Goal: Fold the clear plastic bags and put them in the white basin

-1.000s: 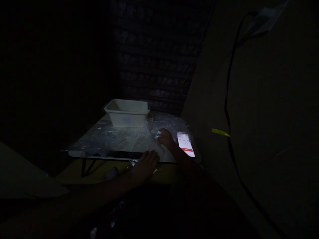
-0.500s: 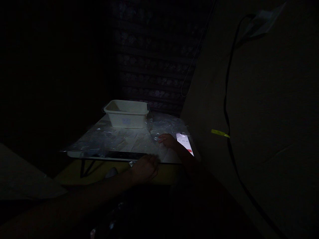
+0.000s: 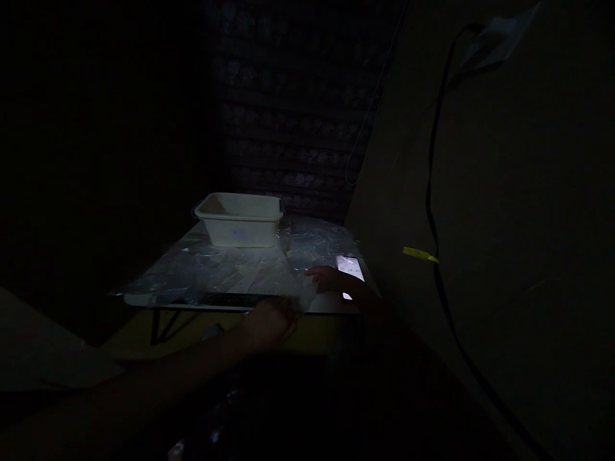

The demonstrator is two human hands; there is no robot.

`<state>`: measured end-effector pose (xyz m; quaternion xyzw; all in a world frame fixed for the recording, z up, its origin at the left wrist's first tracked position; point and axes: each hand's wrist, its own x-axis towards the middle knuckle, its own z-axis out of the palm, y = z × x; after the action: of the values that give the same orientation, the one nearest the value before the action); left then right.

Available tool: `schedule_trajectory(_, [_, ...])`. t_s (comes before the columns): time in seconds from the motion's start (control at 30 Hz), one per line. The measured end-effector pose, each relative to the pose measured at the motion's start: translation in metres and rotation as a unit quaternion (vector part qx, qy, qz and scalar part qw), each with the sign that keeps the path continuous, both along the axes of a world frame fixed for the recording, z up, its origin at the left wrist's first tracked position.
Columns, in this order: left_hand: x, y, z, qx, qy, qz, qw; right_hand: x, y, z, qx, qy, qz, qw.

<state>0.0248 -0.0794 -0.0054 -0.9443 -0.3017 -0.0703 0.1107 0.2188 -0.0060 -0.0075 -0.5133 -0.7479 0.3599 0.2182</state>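
The scene is very dark. My left hand (image 3: pixel 270 322) is closed at the front edge of a low table (image 3: pixel 139 299), its fingers on thin clear plastic. My right hand (image 3: pixel 325 279) is to its right and a bit farther back, its fingers pinching the same plastic sheet (image 3: pixel 302 289), which stretches between the two hands. More crinkled clear plastic (image 3: pixel 307 240) covers the tabletop. A lit phone (image 3: pixel 350 270) showing a timer lies just beyond my right hand, partly hidden by the right wrist.
A pale rectangular tub (image 3: pixel 243 232) with handles stands at the table's back. A black cable (image 3: pixel 429 192) with a yellow tag (image 3: pixel 419 253) hangs along the right wall. A patterned curtain (image 3: pixel 298 153) hangs behind.
My right hand has shifted slightly down toward the table's front and now covers more of the phone. Plastic is now raised between my hands. The view has moved slightly.
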Motion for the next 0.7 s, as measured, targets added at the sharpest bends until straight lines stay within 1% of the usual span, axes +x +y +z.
schedule_trajectory(0.07, [0.0, 0.0, 0.001, -0.003, 0.0, 0.008, 1.0, -0.002, 0.001, -0.001, -0.002, -0.024, 0.027, 0.999])
schedule_trajectory(0.1, [-0.001, 0.001, 0.001, -0.007, 0.0, 0.012, 1.0, -0.004, 0.003, -0.001, 0.004, -0.03, 0.03, 0.999])
schedule_trajectory(0.2, [-0.001, 0.001, 0.0, -0.012, -0.005, 0.011, 1.0, -0.01, 0.007, -0.001, 0.036, -0.043, 0.025, 0.998])
schedule_trajectory(0.3, [-0.002, 0.0, -0.003, -0.005, -0.013, 0.003, 1.0, -0.014, 0.01, 0.0, 0.075, -0.061, 0.006, 0.995])
schedule_trajectory(0.43, [0.0, -0.004, -0.004, 0.015, -0.004, -0.034, 0.999, -0.015, 0.012, 0.002, 0.126, -0.08, -0.014, 0.989])
schedule_trajectory(0.53, [0.002, -0.008, -0.005, 0.027, 0.012, -0.063, 0.998, -0.016, 0.013, 0.0, 0.143, -0.081, -0.026, 0.986])
schedule_trajectory(0.7, [0.005, -0.014, -0.008, 0.023, 0.017, -0.088, 0.996, -0.022, 0.019, -0.004, 0.169, -0.105, -0.036, 0.979])
